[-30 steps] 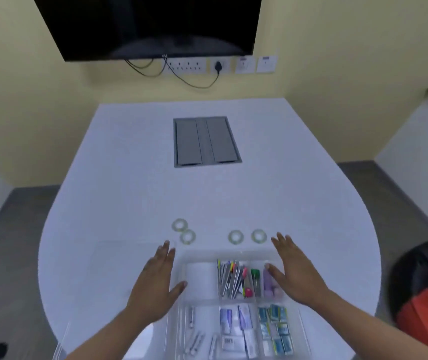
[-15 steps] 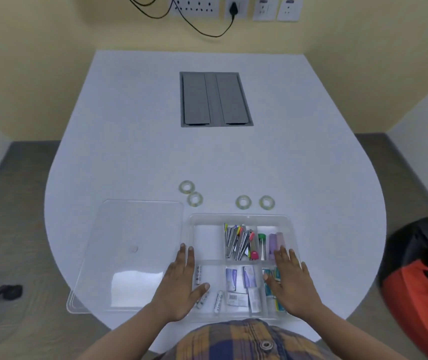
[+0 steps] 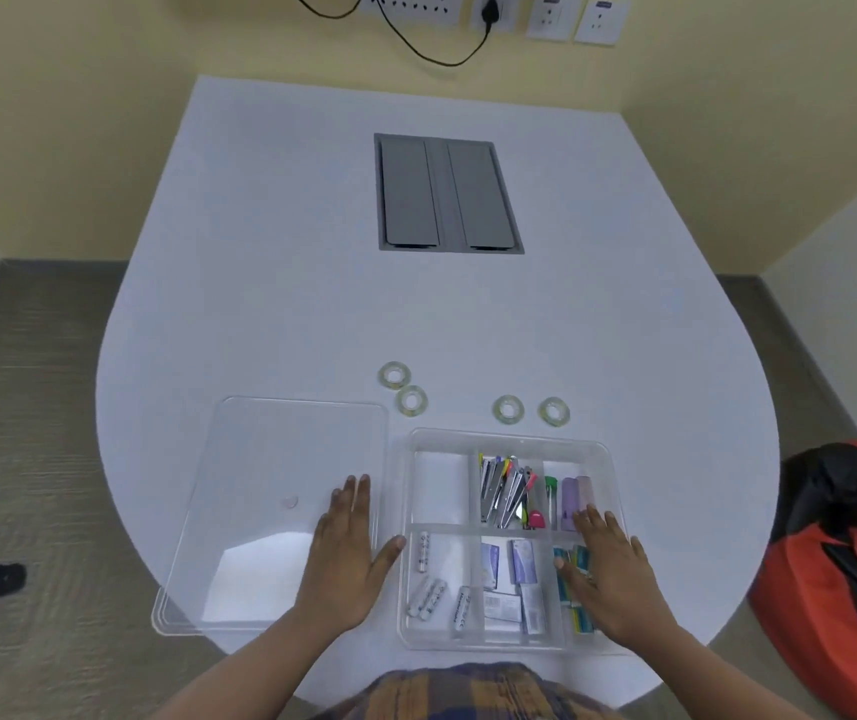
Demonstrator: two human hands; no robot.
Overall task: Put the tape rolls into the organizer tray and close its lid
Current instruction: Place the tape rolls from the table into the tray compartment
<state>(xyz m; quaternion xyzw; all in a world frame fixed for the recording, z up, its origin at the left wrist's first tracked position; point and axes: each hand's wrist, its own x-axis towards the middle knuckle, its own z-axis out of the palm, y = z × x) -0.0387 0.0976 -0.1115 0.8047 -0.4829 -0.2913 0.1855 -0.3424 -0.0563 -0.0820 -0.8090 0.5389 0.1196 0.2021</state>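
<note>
Several small clear tape rolls lie on the white table beyond the tray: two at the left and two at the right. The clear organizer tray stands open near the front edge, its compartments holding pens, batteries and small packets; its back-left compartment is bare. The clear lid lies flat to the tray's left. My left hand rests flat on the lid's right edge, fingers apart. My right hand lies flat over the tray's right compartments, holding nothing.
A grey cable hatch is set into the table's middle. Wall sockets with a black cable are on the far wall. A red and black bag sits on the floor at the right. A checked shirt shows at the bottom.
The camera has tilted down and the TV has left the view. Both hands have drawn back toward me, from the tray's far edge to its near half and the lid.
</note>
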